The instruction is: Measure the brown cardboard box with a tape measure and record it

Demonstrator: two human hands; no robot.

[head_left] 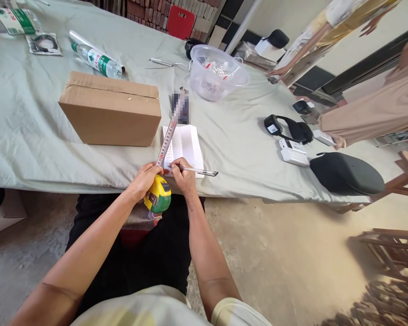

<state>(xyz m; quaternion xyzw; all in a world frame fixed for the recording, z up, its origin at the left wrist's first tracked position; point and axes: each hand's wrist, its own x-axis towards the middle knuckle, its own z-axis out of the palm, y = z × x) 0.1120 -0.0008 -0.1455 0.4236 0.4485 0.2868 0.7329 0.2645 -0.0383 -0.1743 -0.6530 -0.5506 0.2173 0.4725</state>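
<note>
Near the middle of the frame, we see our left hand (144,182) closed on a yellow-and-green tape measure (160,194), the fingers gathered where the blade leaves the case. The case hangs at the near edge of the table, in front of our dark trousers. From there the pale, numbered metal blade (166,144) slants up and slightly right, crossing the left side of a white paper notebook (184,145) that lies open at the centre, with handwriting on its left page. The blade's far end runs over a dark rectangular item (185,115), which is blurred, so we cannot tell what it is.

Our right hand (184,177) rests on the lower part of the notebook, its fingers pinched around a slim, clear pen with a black end (204,172). The pen's tip points left at the written page; whether it touches the paper, we cannot tell.

Left of the notebook we have a closed brown cardboard box (112,113) on the pale green tablecloth (231,136). Above centre stands a translucent plastic basin (197,83) holding wrapped packets. At centre right lies a black headset with a strap (294,131).
</note>
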